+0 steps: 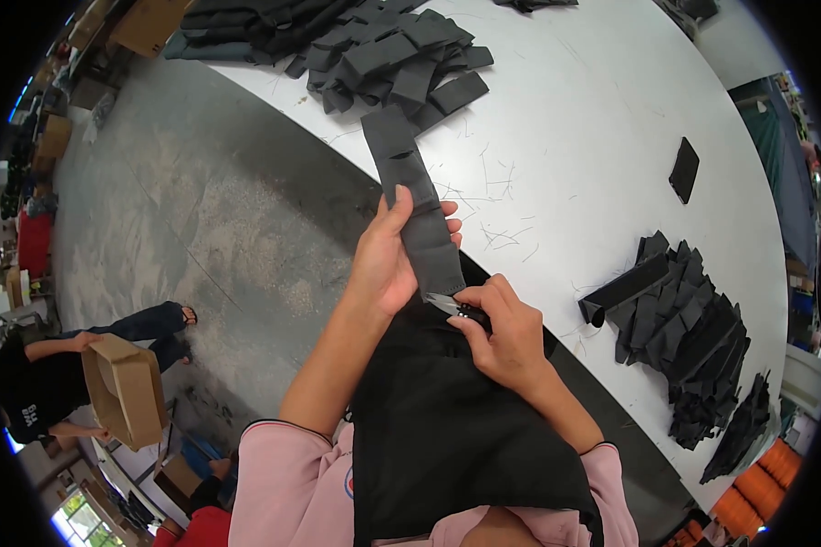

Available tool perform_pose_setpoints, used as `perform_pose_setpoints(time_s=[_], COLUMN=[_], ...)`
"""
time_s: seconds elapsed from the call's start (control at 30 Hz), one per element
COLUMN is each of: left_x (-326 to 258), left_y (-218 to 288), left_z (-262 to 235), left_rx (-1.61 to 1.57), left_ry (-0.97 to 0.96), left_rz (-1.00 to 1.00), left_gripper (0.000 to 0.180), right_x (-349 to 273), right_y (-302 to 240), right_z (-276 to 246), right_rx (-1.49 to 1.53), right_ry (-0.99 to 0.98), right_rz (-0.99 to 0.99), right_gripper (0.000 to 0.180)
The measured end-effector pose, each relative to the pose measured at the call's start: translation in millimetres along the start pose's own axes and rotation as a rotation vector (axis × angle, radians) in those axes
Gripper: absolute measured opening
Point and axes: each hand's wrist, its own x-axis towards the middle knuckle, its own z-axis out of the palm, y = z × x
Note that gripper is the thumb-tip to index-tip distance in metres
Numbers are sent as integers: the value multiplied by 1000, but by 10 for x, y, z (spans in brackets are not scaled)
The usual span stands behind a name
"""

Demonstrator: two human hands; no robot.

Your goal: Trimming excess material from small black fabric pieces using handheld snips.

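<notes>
My left hand (388,251) is closed around a long black fabric strip (415,196), thumb on top and fingers curled behind it. The strip's far end reaches toward a heap of similar strips on the white table. In my right hand (506,328) is a small pair of thread snips (447,304), pinched between thumb and fingers. The metal blades of the snips lie at the strip's near end, by its stitched edge. Whether a thread is between the blades is too small to tell.
Black strips (392,64) lie heaped at the table's far left, beside folded dark cloth (246,27). Another pile (684,328) lies on the right of the white table (556,137), with a phone (684,170) beyond. Left, a person carries a cardboard box (123,392).
</notes>
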Motion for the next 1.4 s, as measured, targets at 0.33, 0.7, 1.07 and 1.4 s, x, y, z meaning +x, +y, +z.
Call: perform_pose_setpoints(time_s=[0.33,0.7,1.07,1.4], left_x=[42,24,88,33], left_y=[-22,-36,-88,-110], left_z=[-6,75,56,153], left_rx=[-14,37,126,396], left_ry=[13,14,75,12], left_rz=[-73,-82,-24,87], left_gripper=[39,38,30,33], right_x=[-48,-95,-48,-128], right_y=[55,119,136,72], right_z=[60,-66,103,-162], right_rx=[-78,194,33,137], right_ry=[60,134,67,130], right_rz=[-92,63,-269,99], right_gripper=[24,24,30,30])
